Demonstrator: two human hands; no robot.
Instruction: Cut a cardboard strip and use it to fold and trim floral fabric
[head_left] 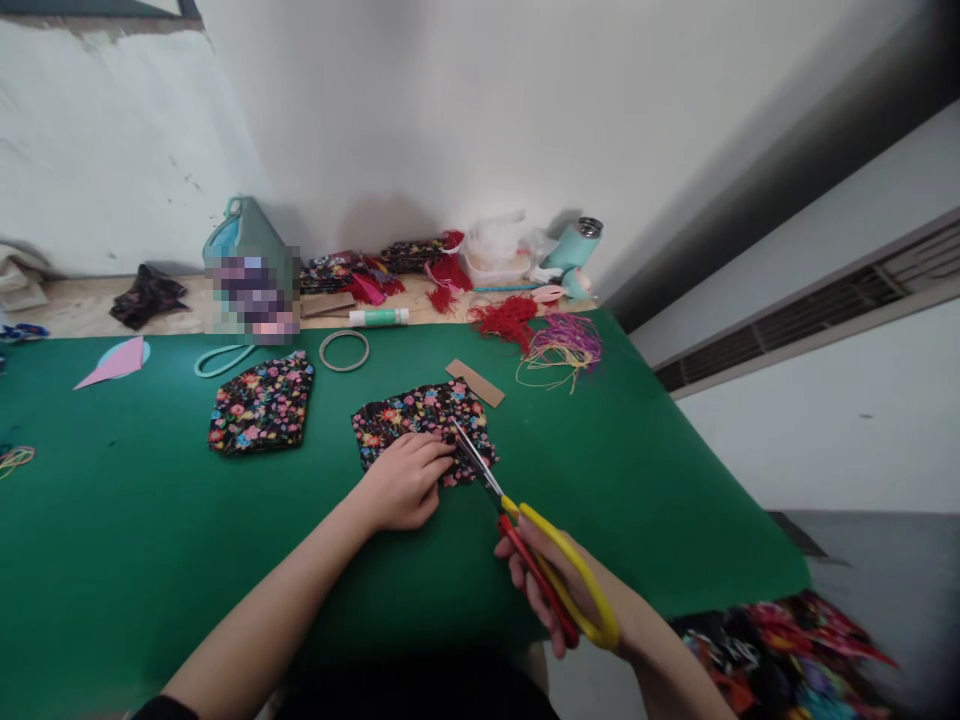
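Observation:
A piece of black floral fabric lies on the green tabletop in front of me. My left hand presses on its near edge, fingers bent and closed on the cloth. Scissors with one red and one yellow handle are in my right hand, which is wrapped round the handles. The blades point away from me and reach over the right part of the fabric, close to my left fingertips. The lower blade is partly hidden, so whether it is under the cloth is unclear. A brown cardboard strip lies just behind the fabric.
Left of the fabric lies a floral cloth stack, with a ring behind it. Along the wall stand a pouch, a glue stick and a bottle. Red threads and purple threads lie at back right.

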